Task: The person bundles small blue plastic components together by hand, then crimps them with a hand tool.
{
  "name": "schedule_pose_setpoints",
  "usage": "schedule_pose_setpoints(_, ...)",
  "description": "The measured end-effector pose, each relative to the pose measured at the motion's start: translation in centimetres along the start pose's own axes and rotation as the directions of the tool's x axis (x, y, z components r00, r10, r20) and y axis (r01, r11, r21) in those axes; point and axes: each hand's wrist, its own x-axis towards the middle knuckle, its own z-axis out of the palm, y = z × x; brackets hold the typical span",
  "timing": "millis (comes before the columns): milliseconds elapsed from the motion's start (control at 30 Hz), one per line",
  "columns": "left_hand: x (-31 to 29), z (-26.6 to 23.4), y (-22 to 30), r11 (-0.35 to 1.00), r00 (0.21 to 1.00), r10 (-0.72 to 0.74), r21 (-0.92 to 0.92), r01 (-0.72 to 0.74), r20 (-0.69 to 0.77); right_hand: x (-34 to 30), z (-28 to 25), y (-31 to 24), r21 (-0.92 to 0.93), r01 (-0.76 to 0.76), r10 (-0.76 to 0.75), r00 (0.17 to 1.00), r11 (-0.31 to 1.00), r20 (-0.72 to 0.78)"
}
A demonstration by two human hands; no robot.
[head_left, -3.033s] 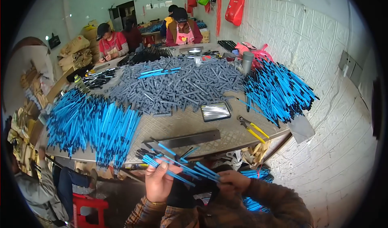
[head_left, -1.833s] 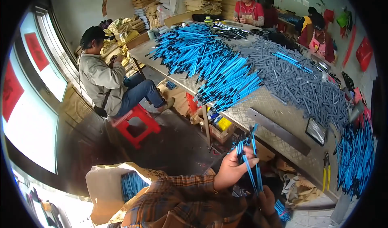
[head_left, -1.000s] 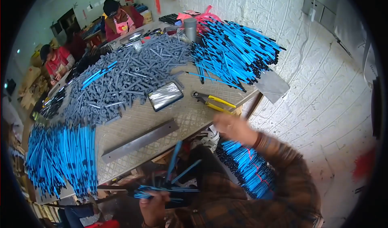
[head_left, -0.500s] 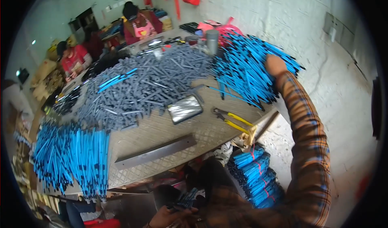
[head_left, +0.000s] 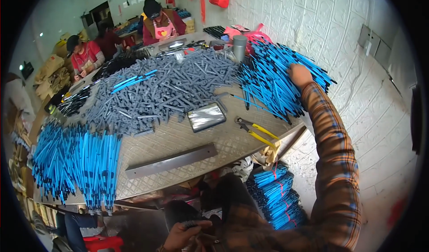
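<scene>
On the table's right end lies a big heap of thin blue rods with black ends (head_left: 270, 80). My right hand (head_left: 300, 74) is on top of this heap, its fingers curled down among the rods; the fingertips are partly hidden. Low in front of my body, over my lap, my left hand (head_left: 182, 235) is closed around a small bunch of dark-ended pieces (head_left: 191, 224), mostly covered by the fingers. A wide pile of grey plastic parts (head_left: 178, 80) covers the table's middle, with a few blue rods (head_left: 134, 81) lying on it.
Near the front edge are a metal bar (head_left: 172, 160), a silver-wrapped block (head_left: 206, 116) and yellow-handled pliers (head_left: 257, 131). More blue rods (head_left: 96, 162) overhang at left. Tied bundles (head_left: 279, 198) stand below at right. A grey cylinder (head_left: 239, 48) stands behind. Two co-workers (head_left: 158, 26) sit across.
My right hand has shifted slightly left on the blue heap, with its fingers more in sight. My left hand has turned, and the bunch in it shows less. The view has tilted slightly.
</scene>
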Motion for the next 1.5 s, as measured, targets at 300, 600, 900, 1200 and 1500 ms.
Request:
schedule_pose_setpoints(300,0.4,0.7,-0.7,0.995,0.996,0.033,-0.088,-0.04,-0.078,0.3,-1.5,-0.7,0.155,0.058,-0.01,0.955,0.986,-0.296)
schedule_pose_setpoints(600,0.4,1.5,-0.4,0.997,0.985,0.044,-0.05,-0.053,-0.165,0.1,-2.3,-2.8,0.217,0.064,-0.015,0.976,0.974,-0.219)
schedule_pose_setpoints(900,1.3,0.7,-2.6,0.976,0.977,0.087,-0.179,-0.123,-0.196,1.1,-2.3,-4.1,0.047,0.095,-0.083,0.974,0.994,-0.211)
schedule_pose_setpoints(1200,0.7,1.1,-1.9,0.953,0.956,0.146,-0.222,-0.205,-0.256,0.1,-5.6,-5.3,-0.134,0.045,-0.07,0.981,0.99,-0.184)
schedule_pose_setpoints(1500,0.7,1.1,-2.4,0.912,0.929,0.177,-0.302,-0.279,-0.324,0.0,-7.1,-5.5,-0.007,0.028,-0.029,0.966,1.0,-0.256)
